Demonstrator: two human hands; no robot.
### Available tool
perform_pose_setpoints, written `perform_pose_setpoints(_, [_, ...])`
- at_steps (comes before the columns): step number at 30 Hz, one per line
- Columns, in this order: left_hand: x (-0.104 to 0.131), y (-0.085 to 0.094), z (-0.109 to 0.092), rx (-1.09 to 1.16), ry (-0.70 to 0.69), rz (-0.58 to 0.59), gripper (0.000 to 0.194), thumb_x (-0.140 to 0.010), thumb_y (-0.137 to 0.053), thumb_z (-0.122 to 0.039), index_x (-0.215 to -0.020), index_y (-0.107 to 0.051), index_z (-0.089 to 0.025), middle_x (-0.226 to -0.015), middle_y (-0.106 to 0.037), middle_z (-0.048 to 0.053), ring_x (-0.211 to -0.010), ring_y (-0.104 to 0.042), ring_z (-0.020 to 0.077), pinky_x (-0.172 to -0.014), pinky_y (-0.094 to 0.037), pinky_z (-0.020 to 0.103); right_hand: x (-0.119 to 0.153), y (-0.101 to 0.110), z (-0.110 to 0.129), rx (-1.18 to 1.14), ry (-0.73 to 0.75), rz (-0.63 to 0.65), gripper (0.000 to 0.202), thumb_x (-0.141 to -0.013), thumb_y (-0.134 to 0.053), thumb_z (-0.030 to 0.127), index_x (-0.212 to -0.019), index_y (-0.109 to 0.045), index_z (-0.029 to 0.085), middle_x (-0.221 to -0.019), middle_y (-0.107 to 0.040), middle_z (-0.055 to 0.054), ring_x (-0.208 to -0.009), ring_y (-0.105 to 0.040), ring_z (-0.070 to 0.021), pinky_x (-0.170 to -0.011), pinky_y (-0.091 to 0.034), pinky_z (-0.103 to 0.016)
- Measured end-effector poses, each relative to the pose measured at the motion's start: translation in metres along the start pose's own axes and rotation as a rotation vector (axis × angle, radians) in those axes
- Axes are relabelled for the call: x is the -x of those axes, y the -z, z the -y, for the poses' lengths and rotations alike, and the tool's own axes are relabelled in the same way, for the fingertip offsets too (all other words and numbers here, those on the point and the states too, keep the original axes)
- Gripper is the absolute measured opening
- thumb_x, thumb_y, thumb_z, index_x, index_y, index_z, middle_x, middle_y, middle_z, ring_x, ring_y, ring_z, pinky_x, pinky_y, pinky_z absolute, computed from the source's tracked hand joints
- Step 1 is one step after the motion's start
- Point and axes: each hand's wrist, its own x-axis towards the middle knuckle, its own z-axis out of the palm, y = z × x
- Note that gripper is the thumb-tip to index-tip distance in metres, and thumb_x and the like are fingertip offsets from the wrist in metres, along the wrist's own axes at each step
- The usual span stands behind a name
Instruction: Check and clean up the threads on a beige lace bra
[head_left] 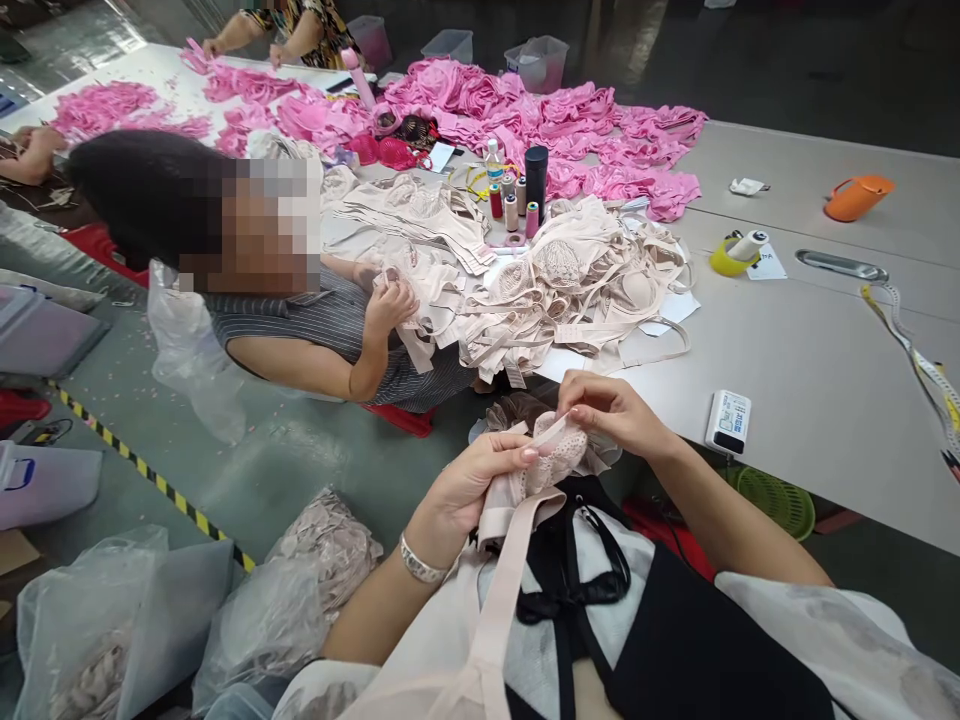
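Beige lace garment (544,465), pale pink strap. Heap on grey table (810,370): beige garments (555,280); farther heap of pink garments (555,130). Orange jug (857,197). Yellow tape roll (729,256). Co-worker's top (330,325): grey, thin stripes. Floor tape (150,472): yellow-black stripes. Green basket (780,500).

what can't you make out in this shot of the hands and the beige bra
Head view only:
- Beige bra: middle covered by left hand and right hand; strap runs off the bottom edge.
- White device: print too small.
- Tape measure: cut by right edge.
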Motion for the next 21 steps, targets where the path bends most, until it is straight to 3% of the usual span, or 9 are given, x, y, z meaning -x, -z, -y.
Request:
perform_pose_setpoints(3, [-0.002,-0.002,0.001,0.050,-0.015,-0.082,0.049,-0.051,-0.101,-0.028,-0.085,-0.076,-0.004,-0.074,-0.067,0.009,-0.062,-0.060,0.0115,-0.060,-0.051,0.018,0.001,-0.007,0.012,0.271,0.218,-0.112,0.015,-0.095,-0.065,0.022,-0.109,-0.067,0.018,-0.111,-0.054,-0.009,-0.109,-0.050,-0.0203,-0.095,-0.041,-0.037])
perform_pose_setpoints(9, [-0.005,-0.002,0.002,0.103,-0.037,-0.123,0.046,-0.049,-0.100,-0.024,-0.082,-0.074,-0.003,-0.076,-0.067,0.009,-0.066,-0.060,0.0136,-0.065,-0.052,0.021,0.004,-0.026,0.024,0.718,0.455,-0.217,0.014,-0.085,-0.074,0.011,-0.097,-0.070,0.018,-0.097,-0.054,-0.007,-0.093,-0.047,-0.0189,-0.085,-0.035,-0.036])
perform_pose_setpoints(14, [-0.002,-0.003,0.001,0.056,-0.039,-0.100,0.049,-0.053,-0.098,-0.028,-0.090,-0.077,-0.004,-0.080,-0.068,0.010,-0.069,-0.060,0.0149,-0.067,-0.053,0.022,0.005,-0.033,0.020,0.805,0.590,-0.315,0.019,-0.079,-0.077,0.004,-0.091,-0.072,0.018,-0.086,-0.054,-0.006,-0.085,-0.042,-0.0193,-0.077,-0.035,-0.034])
perform_pose_setpoints(21, [-0.002,-0.002,0.004,0.059,-0.026,-0.079,0.051,-0.054,-0.098,-0.028,-0.094,-0.077,-0.005,-0.087,-0.070,0.011,-0.076,-0.063,0.0165,-0.075,-0.053,0.022,0.008,-0.032,0.018,0.862,0.609,-0.326,0.004,-0.091,-0.069,0.014,-0.090,-0.070,0.017,-0.083,-0.054,-0.006,-0.082,-0.043,-0.0177,-0.075,-0.033,-0.035])
